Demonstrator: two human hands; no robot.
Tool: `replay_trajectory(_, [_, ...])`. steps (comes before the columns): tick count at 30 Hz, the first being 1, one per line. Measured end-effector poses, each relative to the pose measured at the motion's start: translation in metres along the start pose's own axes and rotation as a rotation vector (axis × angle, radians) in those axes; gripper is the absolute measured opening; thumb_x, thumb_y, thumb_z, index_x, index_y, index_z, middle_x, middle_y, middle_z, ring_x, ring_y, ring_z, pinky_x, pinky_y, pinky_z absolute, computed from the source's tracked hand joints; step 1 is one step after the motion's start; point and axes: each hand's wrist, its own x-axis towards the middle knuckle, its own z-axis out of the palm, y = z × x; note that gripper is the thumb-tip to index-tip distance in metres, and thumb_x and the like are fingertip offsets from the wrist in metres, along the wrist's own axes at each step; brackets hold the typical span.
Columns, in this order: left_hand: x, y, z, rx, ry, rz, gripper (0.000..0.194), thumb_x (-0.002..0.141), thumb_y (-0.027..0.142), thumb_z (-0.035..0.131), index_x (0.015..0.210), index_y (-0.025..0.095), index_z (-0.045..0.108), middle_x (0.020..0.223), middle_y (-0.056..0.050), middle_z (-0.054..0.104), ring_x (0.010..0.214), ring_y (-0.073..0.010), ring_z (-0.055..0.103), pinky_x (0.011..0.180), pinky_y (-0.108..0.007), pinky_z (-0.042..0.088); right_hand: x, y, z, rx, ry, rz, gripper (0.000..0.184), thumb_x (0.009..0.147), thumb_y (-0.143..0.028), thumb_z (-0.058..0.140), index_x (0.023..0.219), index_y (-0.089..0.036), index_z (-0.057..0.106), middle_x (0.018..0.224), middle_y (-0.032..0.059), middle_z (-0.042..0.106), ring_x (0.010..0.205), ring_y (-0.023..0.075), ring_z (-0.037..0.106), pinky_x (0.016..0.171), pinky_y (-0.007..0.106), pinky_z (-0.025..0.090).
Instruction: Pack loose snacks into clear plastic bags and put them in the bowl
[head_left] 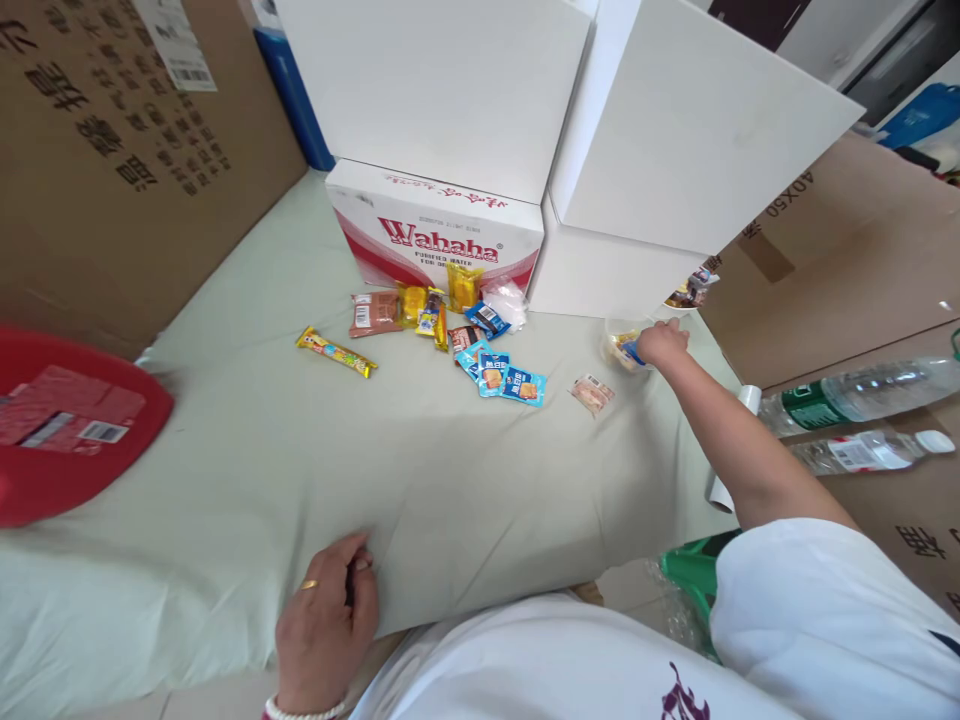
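Pale green, by inspection, for the cloth [450,470] over the work surface. Noted brown cardboard boxes at left [112,230] and right [840,260], then white boxes [675,130] at the far side. Read "Wahaha" on a red-and-white carton [442,225], far and left of centre. Logged a red object [75,430] at left, then two clear bottles [877,395] and a white roll [735,450] at right.

Found the left hand [328,615] at the near edge, gold ring on; observed fingers curled in, thumb tip pressed to them. Found the right hand [661,342] at the far right, over a clear container [616,345], with fingertips at a blue wrapper [631,352] inside. Cannot tell whether pinching the wrapper or only touching it. Located the container on the cloth, near the white boxes.

Counted one yellow stick packet [336,352], apart at left. Recorded mixed snack packets [431,312] bunched before the carton, with overlapping light-blue sachets [493,373] just nearer. Listed last a small pinkish packet [592,394], between sachets and container.
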Motion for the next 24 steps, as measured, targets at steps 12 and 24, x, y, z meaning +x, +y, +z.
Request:
replay_trajectory(12, [0.002, 0.003, 0.003, 0.019, 0.128, 0.13, 0.021, 0.093, 0.009, 0.049, 0.11, 0.017, 0.058, 0.091, -0.007, 0.068, 0.082, -0.0196, 0.069, 0.075, -0.03, 0.054, 0.013, -0.14, 0.017, 0.378, 0.113, -0.407, 0.021, 0.089, -0.02, 0.056, 0.097, -0.018, 0.076, 0.093, 0.0063, 0.075, 0.087, 0.0198, 0.065, 0.083, 0.03, 0.047])
replay_trajectory(24, [-0.001, 0.006, 0.001, -0.057, 0.16, 0.105, 0.021, 0.092, 0.008, 0.049, 0.106, 0.018, 0.061, 0.093, -0.007, 0.07, 0.084, -0.0188, 0.069, 0.077, -0.029, 0.055, 0.0, -0.201, 0.029, 0.686, 0.315, -0.293, 0.011, 0.087, -0.029, 0.06, 0.082, -0.02, 0.062, 0.092, 0.0072, 0.069, 0.083, 0.0201, 0.059, 0.076, 0.031, 0.046])
